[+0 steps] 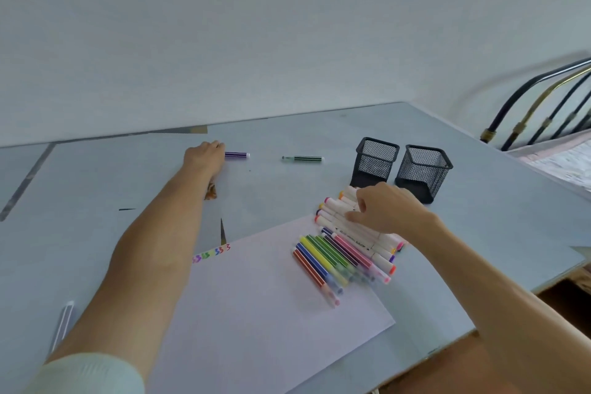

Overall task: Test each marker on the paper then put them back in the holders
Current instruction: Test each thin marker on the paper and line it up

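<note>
Two mesh holders [377, 160] (side by side), one paper [271, 291], two stray markers [303, 158].

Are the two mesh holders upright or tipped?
Upright: both mesh holders stand on their bases, open tops up, on the table.

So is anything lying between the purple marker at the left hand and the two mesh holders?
Yes. The green marker lies on the table between the purple marker at the left hand and the mesh holders; it could be lifted over.

One head-worn view; looks forward and down, close over the table [96, 176]; wall beyond.
</note>
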